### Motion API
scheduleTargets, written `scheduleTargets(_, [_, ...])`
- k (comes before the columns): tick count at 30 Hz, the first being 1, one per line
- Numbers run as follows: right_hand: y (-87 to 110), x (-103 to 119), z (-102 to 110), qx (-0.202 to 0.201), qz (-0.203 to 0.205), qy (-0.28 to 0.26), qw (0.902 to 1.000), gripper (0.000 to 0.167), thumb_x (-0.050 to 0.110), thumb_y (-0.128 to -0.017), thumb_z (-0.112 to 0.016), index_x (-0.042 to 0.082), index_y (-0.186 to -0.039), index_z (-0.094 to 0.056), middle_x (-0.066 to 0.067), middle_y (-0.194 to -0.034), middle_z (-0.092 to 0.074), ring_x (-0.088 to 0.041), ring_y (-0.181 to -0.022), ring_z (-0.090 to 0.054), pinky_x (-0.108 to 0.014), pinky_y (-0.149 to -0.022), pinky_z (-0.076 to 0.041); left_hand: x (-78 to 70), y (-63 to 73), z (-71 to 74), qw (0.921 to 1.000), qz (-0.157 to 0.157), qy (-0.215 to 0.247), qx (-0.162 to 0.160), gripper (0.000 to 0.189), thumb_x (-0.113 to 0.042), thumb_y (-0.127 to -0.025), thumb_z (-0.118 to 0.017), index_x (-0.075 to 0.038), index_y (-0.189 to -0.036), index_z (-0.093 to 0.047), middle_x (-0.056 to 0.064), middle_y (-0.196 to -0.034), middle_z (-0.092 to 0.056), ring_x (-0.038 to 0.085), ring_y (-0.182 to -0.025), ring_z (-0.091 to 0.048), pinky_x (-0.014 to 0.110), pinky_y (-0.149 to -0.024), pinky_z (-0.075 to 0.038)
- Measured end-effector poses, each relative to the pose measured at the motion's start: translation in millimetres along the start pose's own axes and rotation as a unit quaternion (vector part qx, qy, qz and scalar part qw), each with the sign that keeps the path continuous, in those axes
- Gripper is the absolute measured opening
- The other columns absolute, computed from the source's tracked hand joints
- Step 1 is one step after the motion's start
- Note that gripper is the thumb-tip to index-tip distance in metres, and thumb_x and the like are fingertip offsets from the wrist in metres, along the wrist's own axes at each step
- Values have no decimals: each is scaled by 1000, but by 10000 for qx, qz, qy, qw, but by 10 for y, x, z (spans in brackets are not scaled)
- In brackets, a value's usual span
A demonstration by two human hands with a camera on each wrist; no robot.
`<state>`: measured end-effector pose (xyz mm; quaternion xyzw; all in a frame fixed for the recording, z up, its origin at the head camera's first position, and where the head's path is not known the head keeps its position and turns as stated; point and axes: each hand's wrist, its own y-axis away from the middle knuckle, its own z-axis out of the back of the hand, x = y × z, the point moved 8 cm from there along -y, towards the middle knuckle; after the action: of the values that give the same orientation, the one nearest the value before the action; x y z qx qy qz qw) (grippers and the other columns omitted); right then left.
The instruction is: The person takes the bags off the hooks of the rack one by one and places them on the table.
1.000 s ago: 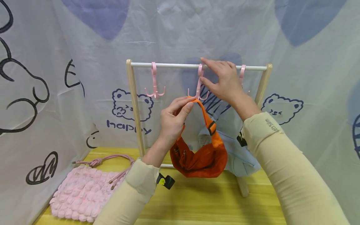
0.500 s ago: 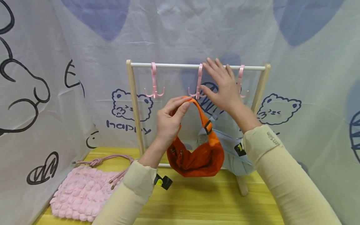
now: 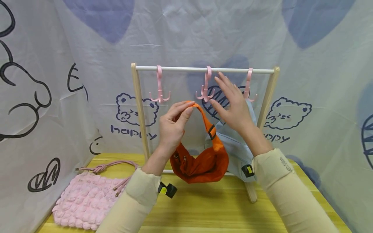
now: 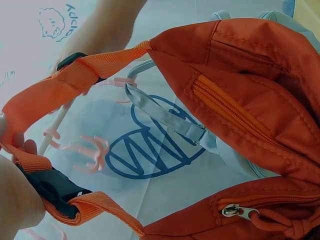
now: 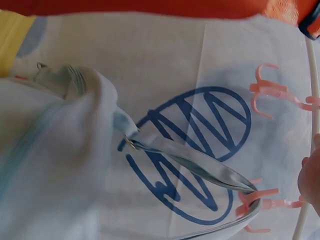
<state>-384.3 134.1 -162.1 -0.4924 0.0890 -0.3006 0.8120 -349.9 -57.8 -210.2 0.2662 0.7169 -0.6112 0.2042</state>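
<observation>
My left hand (image 3: pixel 174 124) pinches the orange strap of a red-orange shoulder bag (image 3: pixel 201 165), which hangs below it with its black buckle on the right. The strap's top is left of and a little below the prongs of the middle pink hook (image 3: pixel 205 92). In the left wrist view the bag (image 4: pixel 240 100) fills the right side, its zips showing. My right hand (image 3: pixel 234 108) is raised with fingers extended, just right of the middle hook, holding nothing. Behind it, a light blue bag (image 3: pixel 233 145) hangs by its strap from the right pink hook (image 5: pixel 255 200).
A white rail (image 3: pixel 183 69) on wooden posts (image 3: pixel 139 106) carries the hooks, including a left pink hook (image 3: pixel 160 87) with bare prongs. On the yellow wooden table (image 3: pixel 180 210), a pink puffy bag (image 3: pixel 87 200) with a knotted strap lies at the left. Patterned cloth encloses the sides and back.
My left hand has drawn the red-orange bag slightly left, away from the middle hook. My right hand has moved right and down from that hook, whose prongs have turned.
</observation>
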Motion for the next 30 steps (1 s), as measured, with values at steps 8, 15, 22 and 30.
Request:
scheduleTargets(8, [268, 64, -1, -189, -42, -393, 9990, 68, 17, -97, -71, 10, -159, -43, -3, -166, -38, -24, -150, -41, -47, -122, -34, 7, 29, 5, 9999, 14, 84, -76, 24, 3, -99, -67, 12, -120, -71, 21, -123, -67, 15, -113, -66, 23, -98, -54])
scheduleTargets(15, [521, 92, -42, -320, 119, -685, 9971, 65, 15, -97, -69, 5, -156, -46, -8, -164, -41, -26, -150, -41, -43, -123, -34, 0, 70, 18, 9997, -3, 176, -169, 23, 4, -98, -67, 11, -120, -72, 22, -122, -67, 18, -115, -65, 25, -97, -55])
scheduleTargets(22, [745, 116, -113, -382, 177, -1081, 9932, 65, 10, -95, -69, 5, -156, -46, -7, -163, -43, -28, -149, -42, -40, -122, -34, 20, 115, 58, 9989, 229, 284, -292, 24, 1, -99, -67, 9, -121, -72, 16, -123, -68, 19, -116, -64, 25, -98, -54])
scheduleTargets(30, [1002, 185, -153, -455, 283, -1426, 9883, 58, 13, -99, -69, 2, -153, -50, -13, -158, -49, -28, -144, -48, -35, -121, -36, 27, 161, 91, 9978, 242, 470, -390, 23, 4, -98, -67, 10, -121, -72, 11, -120, -69, 20, -117, -64, 25, -98, -54])
